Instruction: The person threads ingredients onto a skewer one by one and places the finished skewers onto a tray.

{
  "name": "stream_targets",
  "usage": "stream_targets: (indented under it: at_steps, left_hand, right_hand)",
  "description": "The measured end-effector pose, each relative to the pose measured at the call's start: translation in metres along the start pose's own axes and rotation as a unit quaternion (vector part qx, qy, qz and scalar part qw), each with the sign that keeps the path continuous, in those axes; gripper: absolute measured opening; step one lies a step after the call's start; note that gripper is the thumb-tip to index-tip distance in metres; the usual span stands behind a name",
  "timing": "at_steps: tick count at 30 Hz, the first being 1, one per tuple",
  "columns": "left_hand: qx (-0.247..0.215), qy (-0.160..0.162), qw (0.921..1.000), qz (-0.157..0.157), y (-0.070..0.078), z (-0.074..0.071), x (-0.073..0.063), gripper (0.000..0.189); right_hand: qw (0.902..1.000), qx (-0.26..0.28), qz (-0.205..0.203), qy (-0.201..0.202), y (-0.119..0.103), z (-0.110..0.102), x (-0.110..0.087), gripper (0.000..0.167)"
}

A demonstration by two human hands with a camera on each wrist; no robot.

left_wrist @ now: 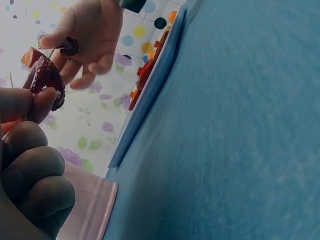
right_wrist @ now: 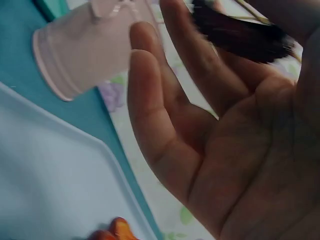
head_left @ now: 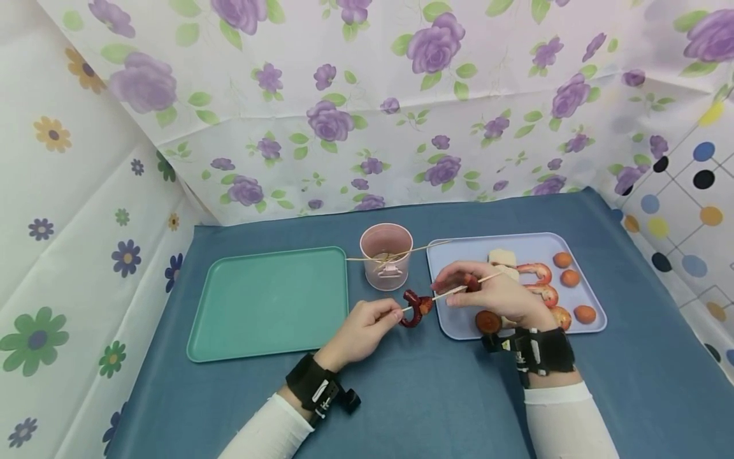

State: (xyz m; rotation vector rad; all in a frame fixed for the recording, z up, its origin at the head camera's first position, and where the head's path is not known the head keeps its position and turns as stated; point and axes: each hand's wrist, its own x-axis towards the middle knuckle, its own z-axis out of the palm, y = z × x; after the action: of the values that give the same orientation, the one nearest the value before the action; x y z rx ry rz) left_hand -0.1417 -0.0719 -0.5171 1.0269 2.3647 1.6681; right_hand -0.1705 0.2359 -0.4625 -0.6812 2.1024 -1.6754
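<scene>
Above the counter [head_left: 436,408] and the lilac tray's [head_left: 453,319] left side, the skewer [head_left: 450,293] is pinched toward its left end by the left hand [head_left: 362,328], its long axis running rightward and away to a dark red piece [head_left: 472,282] pinched by the right hand [head_left: 507,298].

High up sits the head view, facing forward and steeply down over the blue cloth [head_left: 436,408], the left hand [head_left: 360,328] and right hand [head_left: 510,298] well below it. In close, low and tipped sideways, the left wrist view peers past its own fingers toward the other palm, while the right wrist view, slanted and very near, looks across that palm; all three share the pink cup [right_wrist: 90,55] and pale tray [right_wrist: 50,170].
</scene>
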Motion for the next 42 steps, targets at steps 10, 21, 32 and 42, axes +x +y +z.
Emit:
stream_targets:
  at_steps: [10,21,32,42]
  left_hand:
    - [-0.009,0.003,1.0000,0.000,0.001,0.001,0.001,0.022]
    - [-0.008,0.048,0.9987,-0.015,0.000,0.000,0.002,0.018]
    - [-0.004,0.046,0.9986,-0.027,-0.003,0.000,0.002,0.018]
    - [-0.028,0.022,0.9987,-0.036,0.001,0.000,0.001,0.012]
  right_hand:
    - [0.9986,-0.011,0.039,-0.035,0.004,0.020,0.012,0.032]
    - [0.9939,-0.039,0.083,0.061,0.001,0.018,0.010,0.029]
    - [0.9915,-0.045,0.102,0.067,-0.004,0.022,0.014,0.033]
    - [0.9932,-0.057,0.082,0.059,-0.007,0.025,0.014,0.028]
